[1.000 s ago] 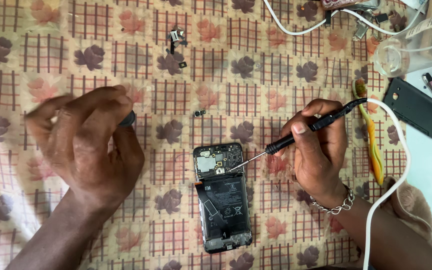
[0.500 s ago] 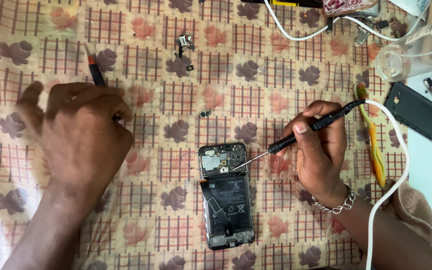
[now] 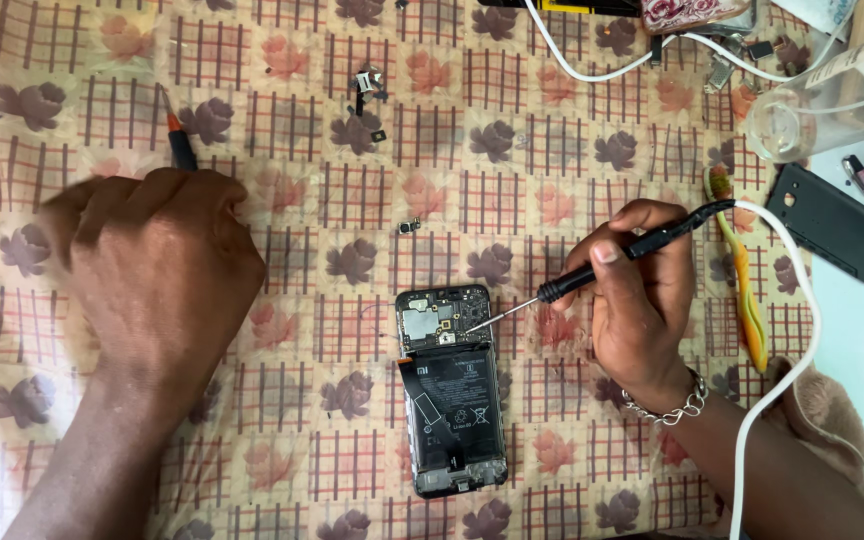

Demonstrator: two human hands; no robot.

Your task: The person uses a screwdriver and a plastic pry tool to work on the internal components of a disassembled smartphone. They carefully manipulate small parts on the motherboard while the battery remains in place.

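A: Opened phone [image 3: 450, 390] flat on patterned cloth [image 3: 512, 130], back cover off, battery and circuit board exposed, lying just left of right-hand fingertips.

B: Noted. Right hand [image 3: 642, 300] closed around black soldering iron [image 3: 632, 250] in pen grip; tip angled down-left, resting on or just above board at phone's upper end. Contact not certain. Low slanted grip likely for steadiness, wrist braced on cloth.

A: Left hand [image 3: 157, 265]?

B: Knuckles up, fingers curled under and blurred; cannot tell whether anything held. Orange-and-black tool [image 3: 178, 142] just beyond knuckles, apart from fingers.

A: Room for moving?

B: Open cloth between both hands and above phone, except small loose part [image 3: 410, 227] beyond iron's tip and metal scraps [image 3: 367, 85] farther up. Tighter right of gripping fingers: white cable [image 3: 792, 330] trailing from iron, yellow toothbrush [image 3: 737, 270], black case [image 3: 837, 222] near cloth's right edge.
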